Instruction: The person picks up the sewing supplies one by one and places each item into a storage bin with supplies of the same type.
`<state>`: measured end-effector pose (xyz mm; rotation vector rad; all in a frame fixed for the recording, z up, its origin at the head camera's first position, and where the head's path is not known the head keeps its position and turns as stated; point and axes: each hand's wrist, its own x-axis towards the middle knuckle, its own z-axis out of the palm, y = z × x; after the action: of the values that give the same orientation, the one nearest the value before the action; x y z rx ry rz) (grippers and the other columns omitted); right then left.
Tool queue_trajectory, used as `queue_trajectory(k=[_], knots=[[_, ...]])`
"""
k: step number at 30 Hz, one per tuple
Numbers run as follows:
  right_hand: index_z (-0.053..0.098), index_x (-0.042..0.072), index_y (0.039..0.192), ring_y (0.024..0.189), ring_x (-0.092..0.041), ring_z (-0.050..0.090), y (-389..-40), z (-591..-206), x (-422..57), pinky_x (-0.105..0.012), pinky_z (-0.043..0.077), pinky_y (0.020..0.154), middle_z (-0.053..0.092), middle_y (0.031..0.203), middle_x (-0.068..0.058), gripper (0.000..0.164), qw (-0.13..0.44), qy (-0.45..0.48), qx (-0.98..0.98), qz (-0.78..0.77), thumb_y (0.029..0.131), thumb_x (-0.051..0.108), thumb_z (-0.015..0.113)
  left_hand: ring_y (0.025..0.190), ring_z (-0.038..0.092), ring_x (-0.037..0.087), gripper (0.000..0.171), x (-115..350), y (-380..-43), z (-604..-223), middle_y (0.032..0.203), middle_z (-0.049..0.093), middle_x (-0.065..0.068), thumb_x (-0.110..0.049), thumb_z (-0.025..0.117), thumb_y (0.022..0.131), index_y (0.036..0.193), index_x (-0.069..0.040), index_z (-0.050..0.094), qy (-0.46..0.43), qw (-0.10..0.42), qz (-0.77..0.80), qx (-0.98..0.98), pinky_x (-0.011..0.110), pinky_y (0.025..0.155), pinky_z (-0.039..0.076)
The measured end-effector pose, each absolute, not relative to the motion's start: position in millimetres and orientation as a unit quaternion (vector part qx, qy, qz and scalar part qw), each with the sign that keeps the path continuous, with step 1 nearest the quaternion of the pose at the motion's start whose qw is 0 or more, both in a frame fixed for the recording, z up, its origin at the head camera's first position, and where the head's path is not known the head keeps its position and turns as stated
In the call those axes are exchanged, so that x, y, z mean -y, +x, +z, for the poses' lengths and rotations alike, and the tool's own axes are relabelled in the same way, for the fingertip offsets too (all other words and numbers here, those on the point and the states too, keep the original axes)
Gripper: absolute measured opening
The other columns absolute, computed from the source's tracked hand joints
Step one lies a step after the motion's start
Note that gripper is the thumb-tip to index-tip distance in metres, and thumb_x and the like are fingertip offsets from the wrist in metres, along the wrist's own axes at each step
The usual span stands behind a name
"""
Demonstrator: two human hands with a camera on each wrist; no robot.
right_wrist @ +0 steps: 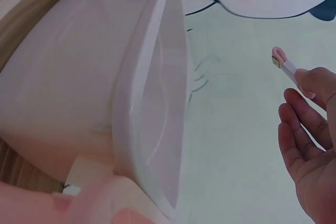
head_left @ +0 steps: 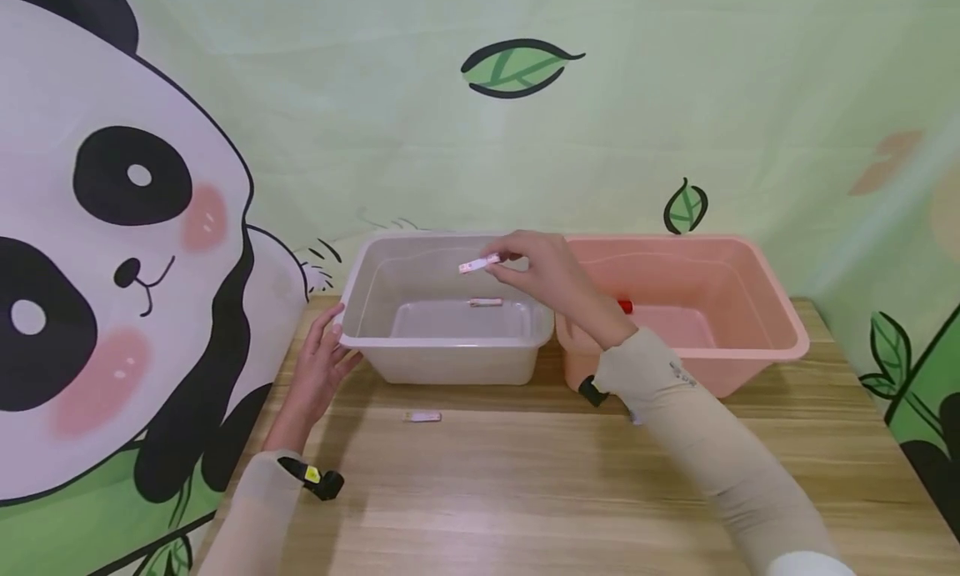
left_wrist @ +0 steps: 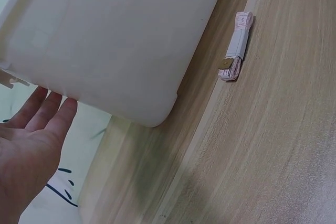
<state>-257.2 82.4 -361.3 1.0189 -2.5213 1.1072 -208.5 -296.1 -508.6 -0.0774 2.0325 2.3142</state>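
Note:
My right hand (head_left: 543, 267) is over the white bin (head_left: 450, 363), pinching a folded tape measure (head_left: 476, 264) between thumb and fingertips. In the right wrist view this tape measure (right_wrist: 289, 71) has a white band round its middle and a metal end. On the bin's floor lies a similar folded bundle (head_left: 486, 302). At the bin's left side, my left hand (head_left: 318, 372) touches the rim with its fingers extended. Another tape measure (left_wrist: 237, 45), pink and white with a paper band and brass end, lies on the table in front of the bin.
A pink bin (head_left: 750, 368) stands right beside the white one, with a red item (head_left: 625, 306) inside, partly hidden by my right arm. A small pale item (head_left: 636, 418) peeks out below the right sleeve on the wooden table (head_left: 510, 493). A panda-print cloth (head_left: 405, 142) hangs behind.

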Motion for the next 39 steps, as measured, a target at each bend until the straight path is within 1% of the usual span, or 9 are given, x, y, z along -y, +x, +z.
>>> queue_trajectory(k=[5,11,14,20,23,29,31,35,39], knots=[[0.077,0.014,0.112,0.097,-0.015,0.066,-276,-364,-78,-0.032,0.056,0.091,0.074,0.105,0.000,0.019,0.071,0.345,0.859,0.372,0.095,0.022,0.075,0.147,0.037,0.035,0.054,297,-207,-510,0.165,0.025,0.007,-0.047,0.046,0.107,0.157,-0.032,0.031,-0.028,0.033,0.751,-0.659,0.049,0.113,0.039],[0.078,0.014,0.112,0.093,-0.016,0.064,-295,-371,-73,-0.036,0.055,0.090,0.075,0.103,-0.001,0.018,0.059,0.332,0.864,0.374,0.095,0.020,0.074,0.146,0.038,0.034,0.056,296,-207,-511,0.165,0.027,0.006,-0.047,0.047,0.106,0.157,-0.032,0.032,-0.030,0.028,0.750,-0.661,0.048,0.111,0.041],[0.078,0.015,0.113,0.092,-0.015,0.065,-304,-374,-70,-0.033,0.055,0.088,0.075,0.103,0.000,0.019,0.046,0.323,0.868,0.375,0.095,0.021,0.075,0.146,0.037,0.035,0.056,296,-206,-513,0.165,0.026,0.008,-0.046,0.047,0.107,0.158,-0.030,0.031,-0.027,0.028,0.756,-0.653,0.049,0.112,0.040],[0.078,0.015,0.115,0.090,-0.014,0.064,-323,-380,-61,-0.030,0.054,0.083,0.075,0.106,-0.001,0.020,0.026,0.311,0.876,0.368,0.097,0.023,0.072,0.147,0.037,0.035,0.054,298,-206,-514,0.165,0.025,0.008,-0.044,0.045,0.108,0.158,-0.029,0.030,-0.026,0.023,0.761,-0.648,0.050,0.112,0.039],[0.078,0.015,0.115,0.091,-0.015,0.064,-331,-382,-57,-0.029,0.054,0.083,0.075,0.108,-0.002,0.020,0.016,0.300,0.879,0.370,0.097,0.023,0.071,0.146,0.038,0.035,0.055,298,-206,-513,0.165,0.025,0.009,-0.044,0.046,0.107,0.158,-0.030,0.031,-0.022,0.020,0.761,-0.648,0.047,0.110,0.042],[0.077,0.014,0.115,0.095,-0.015,0.066,-339,-386,-55,-0.030,0.055,0.086,0.075,0.111,-0.003,0.020,0.002,0.279,0.880,0.385,0.097,0.022,0.071,0.144,0.042,0.031,0.055,299,-207,-514,0.164,0.026,0.010,-0.043,0.047,0.107,0.158,-0.030,0.031,-0.019,0.025,0.768,-0.640,0.031,0.101,0.052],[0.077,0.014,0.115,0.095,-0.016,0.066,-342,-387,-54,-0.030,0.055,0.087,0.075,0.110,-0.003,0.020,-0.001,0.272,0.880,0.389,0.097,0.022,0.071,0.143,0.042,0.031,0.055,299,-207,-514,0.163,0.027,0.010,-0.044,0.047,0.107,0.158,-0.030,0.032,-0.021,0.025,0.769,-0.638,0.030,0.100,0.052],[0.077,0.014,0.116,0.095,-0.016,0.066,-346,-388,-53,-0.029,0.055,0.087,0.075,0.110,-0.003,0.022,-0.004,0.263,0.881,0.395,0.097,0.023,0.072,0.145,0.038,0.035,0.056,299,-208,-514,0.163,0.027,0.009,-0.045,0.048,0.106,0.158,-0.031,0.032,-0.021,0.028,0.766,-0.642,0.035,0.104,0.050],[0.076,0.014,0.119,0.098,-0.017,0.064,-348,-389,-51,-0.030,0.055,0.088,0.074,0.111,-0.002,0.025,-0.007,0.257,0.882,0.396,0.097,0.024,0.072,0.147,0.036,0.037,0.057,300,-208,-512,0.165,0.025,0.009,-0.046,0.048,0.106,0.158,-0.031,0.031,-0.015,0.030,0.759,-0.650,0.042,0.109,0.044]])
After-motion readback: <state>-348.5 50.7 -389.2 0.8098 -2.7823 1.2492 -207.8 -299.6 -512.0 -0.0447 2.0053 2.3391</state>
